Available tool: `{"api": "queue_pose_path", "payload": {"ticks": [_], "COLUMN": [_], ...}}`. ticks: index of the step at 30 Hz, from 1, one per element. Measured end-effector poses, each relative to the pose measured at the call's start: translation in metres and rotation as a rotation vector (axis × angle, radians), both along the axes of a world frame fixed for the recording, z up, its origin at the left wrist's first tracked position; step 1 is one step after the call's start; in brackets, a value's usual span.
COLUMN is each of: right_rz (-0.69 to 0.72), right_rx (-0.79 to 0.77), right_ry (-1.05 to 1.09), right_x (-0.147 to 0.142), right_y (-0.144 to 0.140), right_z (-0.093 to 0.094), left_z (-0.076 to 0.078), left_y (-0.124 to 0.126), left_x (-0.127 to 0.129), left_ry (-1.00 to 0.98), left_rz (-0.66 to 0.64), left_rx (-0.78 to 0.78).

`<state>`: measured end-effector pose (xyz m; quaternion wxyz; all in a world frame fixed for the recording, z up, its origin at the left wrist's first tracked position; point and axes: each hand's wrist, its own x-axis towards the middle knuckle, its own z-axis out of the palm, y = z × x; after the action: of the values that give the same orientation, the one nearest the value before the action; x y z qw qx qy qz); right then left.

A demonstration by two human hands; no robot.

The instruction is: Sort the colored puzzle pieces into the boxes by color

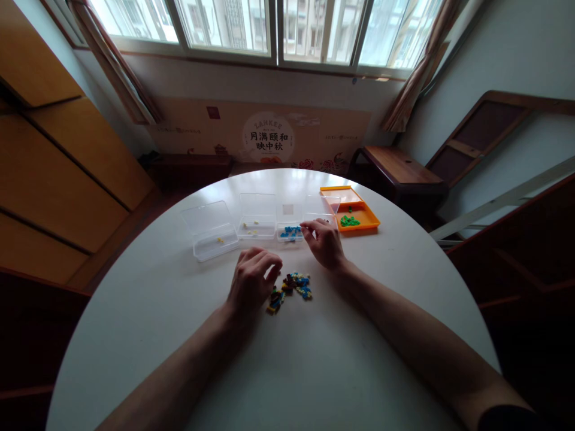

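Left hand (251,278), fingers curled together, is rested beside mixed bricks (290,290); right hand (324,242), fingertips pinched, is held at the clear box (321,212) on the desk (179,311).

An orange tray (369,219) holds green pieces (349,221); blue pieces (291,231) fill a clear box (288,222).

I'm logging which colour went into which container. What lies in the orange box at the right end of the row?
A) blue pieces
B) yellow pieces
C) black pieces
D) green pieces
D: the green pieces lie in the orange box; the blue pieces are in a clear box by the right hand.
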<state>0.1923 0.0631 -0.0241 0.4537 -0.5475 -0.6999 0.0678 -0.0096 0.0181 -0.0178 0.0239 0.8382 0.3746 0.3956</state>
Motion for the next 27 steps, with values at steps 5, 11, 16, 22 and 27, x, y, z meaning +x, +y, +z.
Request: {"api": "queue_pose_path", "payload": {"ticks": [5,11,16,22,27], "right_rz": [0.014,0.058,0.087,0.172,0.622], "right_rx": [0.007,0.022,0.02,-0.054,-0.573], "right_ry": [-0.014,-0.009,-0.027,-0.041,-0.196], "right_x": [0.005,0.007,0.004,0.011,0.036], "right_y": [-0.005,-0.016,-0.022,-0.025,-0.022], "right_z": [-0.004,-0.002,-0.003,0.007,0.032], "left_z": [0.0,0.001,0.004,0.006,0.006], "left_y": [-0.002,-0.004,-0.007,-0.007,-0.002], "left_x": [0.001,0.002,-0.001,-0.002,-0.006], "left_ry": [0.041,0.251,0.292,0.29,0.183], "left_rz": [-0.054,-0.158,-0.202,-0.156,-0.028], "left_rx": [-0.002,-0.07,-0.118,-0.125,-0.181]}}
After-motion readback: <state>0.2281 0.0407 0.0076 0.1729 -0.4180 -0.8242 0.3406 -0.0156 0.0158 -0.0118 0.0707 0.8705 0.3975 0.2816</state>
